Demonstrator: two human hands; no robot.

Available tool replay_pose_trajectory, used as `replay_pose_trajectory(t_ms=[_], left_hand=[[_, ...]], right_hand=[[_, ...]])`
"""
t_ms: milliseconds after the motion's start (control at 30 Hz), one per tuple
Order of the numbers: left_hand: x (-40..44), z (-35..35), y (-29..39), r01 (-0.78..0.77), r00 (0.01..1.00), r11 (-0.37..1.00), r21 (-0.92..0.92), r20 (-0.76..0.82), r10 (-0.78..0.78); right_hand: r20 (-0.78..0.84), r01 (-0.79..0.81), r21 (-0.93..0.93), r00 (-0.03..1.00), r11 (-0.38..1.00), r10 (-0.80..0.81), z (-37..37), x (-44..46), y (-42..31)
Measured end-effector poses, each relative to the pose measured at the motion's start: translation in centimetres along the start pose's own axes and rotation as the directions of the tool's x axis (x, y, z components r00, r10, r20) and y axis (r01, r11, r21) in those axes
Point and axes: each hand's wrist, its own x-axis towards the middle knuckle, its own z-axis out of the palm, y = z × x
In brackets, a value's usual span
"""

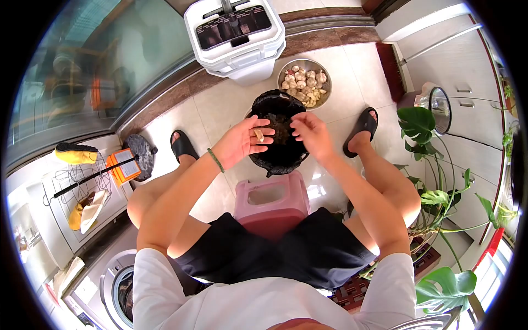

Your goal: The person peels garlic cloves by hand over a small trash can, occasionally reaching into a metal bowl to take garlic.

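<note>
My left hand (239, 144) is turned palm up at the left rim of a black-lined bin (278, 159). A garlic clove (259, 135) lies on its fingers, held there. At the bin's right side, my right hand (312, 133) has its fingertips drawn together over the opening; whatever they hold, if anything, is too small to make out. Brownish scraps that look like garlic skins (281, 127) lie inside the bin. Just beyond it, a metal bowl (328, 88) contains several whole garlic bulbs (301, 77) and some loose pale cloves (313, 99).
A pink plastic stool (300, 198) stands between my legs, close to the bin. Behind the bin is a white mop bucket (242, 60). To the right are a dark red broom (391, 71) and a leafy plant (418, 125); a wire rack (82, 179) hangs at left.
</note>
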Motion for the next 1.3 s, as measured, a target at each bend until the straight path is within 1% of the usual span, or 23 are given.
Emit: replay_pose_trajectory(t_ms=[33, 67, 100, 133, 167, 200, 233, 300, 367, 433, 500, 533, 567, 600, 633, 667, 700, 800, 867, 967, 1100, 1167, 1300], left_hand=[[-0.1, 0.1, 0.1, 0.000, 1.000, 1.000, -0.002, -0.001, 0.000], [-0.2, 0.3, 0.2, -0.006, 0.999, 1.000, -0.029, 0.043, 0.007], [-0.3, 0.4, 0.2, -0.009, 0.996, 0.998, -0.057, 0.087, 0.014], [-0.3, 0.6, 0.3, -0.009, 0.996, 0.998, -0.059, 0.085, 0.014], [-0.3, 0.7, 0.2, -0.005, 0.991, 0.996, -0.092, 0.131, 0.017], [-0.4, 0.7, 0.2, 0.001, 0.984, 0.992, -0.124, 0.175, 0.021], [-0.4, 0.7, 0.2, 0.000, 0.985, 0.992, -0.124, 0.169, 0.021], [-0.6, 0.8, 0.2, 0.026, 0.964, 0.977, -0.214, 0.265, 0.032], [-0.8, 1.1, 0.4, 0.025, 0.962, 0.978, -0.207, 0.272, 0.033], [-0.7, 1.2, 0.4, 0.023, 0.959, 0.979, -0.203, 0.281, 0.036], [-0.7, 1.1, 0.3, -0.042, 0.965, 0.996, -0.082, 0.254, 0.061], [-0.7, 1.1, 0.2, -0.044, 0.966, 0.996, -0.082, 0.251, 0.063], [-0.8, 1.0, 0.0, -0.099, 0.971, 0.993, 0.058, 0.223, 0.083], [-0.8, 0.9, -0.1, -0.148, 0.974, 0.969, 0.199, 0.199, 0.108], [-0.8, 0.8, -0.2, -0.150, 0.974, 0.968, 0.200, 0.196, 0.110], [-0.7, 0.8, -0.3, -0.125, 0.988, 0.964, 0.236, 0.121, 0.098], [-0.7, 0.7, -0.4, -0.097, 0.995, 0.958, 0.270, 0.045, 0.089], [-0.5, 0.1, -0.5, -0.099, 0.995, 0.953, 0.287, 0.021, 0.097], [-0.4, 0.1, -0.5, -0.122, 0.993, 0.953, 0.277, 0.025, 0.120], [-0.1, 0.1, -0.5, -0.148, 0.989, 0.954, 0.261, 0.029, 0.146], [-0.3, 0.6, -0.4, -0.126, 0.992, 0.969, 0.215, 0.029, 0.123], [-0.1, 0.4, -0.9, -0.151, 0.989, 0.963, 0.223, 0.025, 0.149], [0.0, 0.3, -1.2, -0.204, 0.978, 0.948, 0.244, 0.007, 0.208]], right_hand=[[0.065, 0.240, -0.143, 0.970, 0.960, -0.233, 1.0, -0.7, -0.6], [0.088, 0.284, -0.217, 0.958, 0.934, -0.271, 1.4, -1.8, -1.5], [0.090, 0.282, -0.215, 0.959, 0.935, -0.268, 1.8, -2.1, -2.4], [0.161, 0.464, -0.291, 0.886, 0.836, -0.435, 2.0, -2.4, -2.9], [0.245, 0.626, -0.347, 0.780, 0.698, -0.576, 2.2, -2.6, -3.4], [0.273, 0.706, -0.343, 0.706, 0.619, -0.654, 2.4, -2.7, -3.8], [0.274, 0.707, -0.337, 0.705, 0.621, -0.654, 2.5, -2.6, -3.9], [0.337, 0.721, -0.412, 0.689, 0.558, -0.642, 2.5, -2.5, -3.8], [0.312, 0.730, -0.393, 0.678, 0.559, -0.666, 2.6, -2.5, -3.8], [0.296, 0.697, -0.379, 0.715, 0.609, -0.634, 2.4, -2.0, -3.4], [0.283, 0.704, -0.369, 0.707, 0.607, -0.648, 2.5, -1.9, -3.4], [0.244, 0.634, -0.292, 0.773, 0.716, -0.585, 2.6, -1.9, -3.3], [0.214, 0.551, -0.207, 0.832, 0.809, -0.512, 2.7, -2.0, -3.3], [0.216, 0.552, -0.204, 0.831, 0.808, -0.513, 2.7, -1.9, -3.2], [0.200, 0.523, -0.188, 0.849, 0.831, -0.489, 2.7, -1.9, -3.0], [0.184, 0.494, -0.172, 0.866, 0.852, -0.465, 2.7, -1.8, -2.9], [0.187, 0.496, -0.169, 0.865, 0.852, -0.466, 2.5, -1.8, -2.8], [0.238, 0.514, -0.200, 0.851, 0.834, -0.467, 2.7, -1.9, -3.1], [0.177, 0.508, -0.175, 0.859, 0.843, -0.481, 3.0, -2.1, -3.6], [0.152, 0.548, -0.184, 0.836, 0.816, -0.527, 3.1, -2.0, -3.6], [0.149, 0.522, -0.168, 0.852, 0.836, -0.502, 2.8, -2.0, -3.7], [0.191, 0.568, -0.234, 0.823, 0.789, -0.535, 2.7, -2.1, -4.2], [0.177, 0.591, -0.297, 0.806, 0.750, -0.565, 3.1, -2.2, -4.2]])
